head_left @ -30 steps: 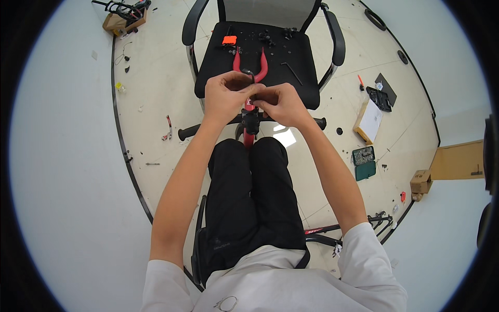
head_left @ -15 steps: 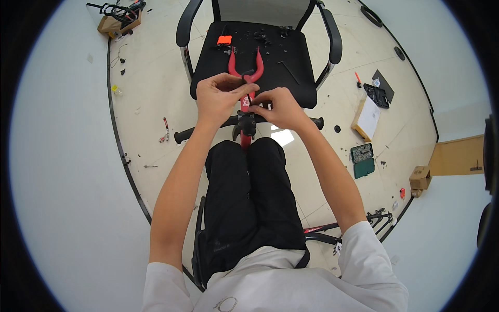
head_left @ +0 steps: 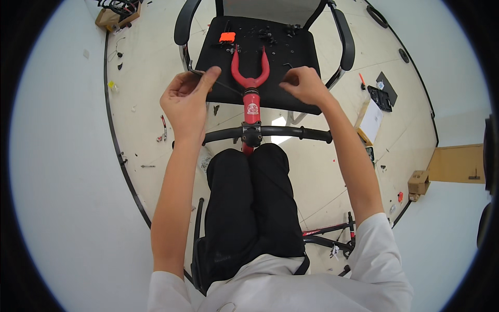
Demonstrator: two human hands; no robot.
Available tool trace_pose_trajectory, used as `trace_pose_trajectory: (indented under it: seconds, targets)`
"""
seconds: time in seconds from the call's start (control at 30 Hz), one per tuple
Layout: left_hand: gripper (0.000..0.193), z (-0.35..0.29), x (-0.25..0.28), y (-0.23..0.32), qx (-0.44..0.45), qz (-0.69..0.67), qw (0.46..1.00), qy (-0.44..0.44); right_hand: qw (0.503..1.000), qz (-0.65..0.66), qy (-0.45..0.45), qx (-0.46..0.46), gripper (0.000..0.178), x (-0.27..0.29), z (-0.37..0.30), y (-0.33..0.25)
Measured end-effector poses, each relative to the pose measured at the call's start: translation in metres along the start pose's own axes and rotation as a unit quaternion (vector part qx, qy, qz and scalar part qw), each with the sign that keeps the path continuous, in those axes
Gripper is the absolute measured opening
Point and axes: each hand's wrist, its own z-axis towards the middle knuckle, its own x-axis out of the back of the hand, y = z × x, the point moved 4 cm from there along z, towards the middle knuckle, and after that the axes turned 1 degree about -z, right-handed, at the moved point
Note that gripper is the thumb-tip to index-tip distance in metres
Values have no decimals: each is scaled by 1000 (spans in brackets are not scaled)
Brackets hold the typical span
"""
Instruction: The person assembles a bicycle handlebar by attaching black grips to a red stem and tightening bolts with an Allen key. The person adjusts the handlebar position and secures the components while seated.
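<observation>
In my left hand (head_left: 187, 96), raised beside the chair's left front, is a thin dark L-shaped hex key (head_left: 224, 84), gripped between thumb and fingers. Its long end reaches toward the black ring below the crown of a red bicycle fork (head_left: 251, 81). The fork's prongs lie on the black chair seat (head_left: 221, 62), and its red tube runs toward my knees. A black handlebar (head_left: 283, 131) crosses it at the clamp (head_left: 252, 136). My right hand (head_left: 307, 86) hovers over the seat's right side, fingers curled with a gap to the thumb. Another hex key (head_left: 288, 65) is partly hidden behind it.
An orange piece (head_left: 227, 37) and small dark parts (head_left: 267, 36) lie on the seat between the armrests (head_left: 343, 39). A white-topped box (head_left: 370, 122) and an open black tool case (head_left: 380, 98) are on the floor at right. A bicycle frame (head_left: 327, 236) lies near my right elbow.
My hands have parted from the red tube, left hand going left with the hex key, right hand going right over the seat. The handlebar has turned slightly and shifted right.
</observation>
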Motion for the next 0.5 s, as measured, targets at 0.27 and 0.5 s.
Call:
trace_pose_trajectory:
  seconds: [0.27, 0.5]
  targets:
    - [20, -35, 11, 2, 53, 58, 992, -98, 991, -95, 43, -88, 24, -37, 54, 100]
    - [16, -52, 1, 4, 37, 31, 984, -172, 965, 243, -33, 95, 27, -6, -30, -50]
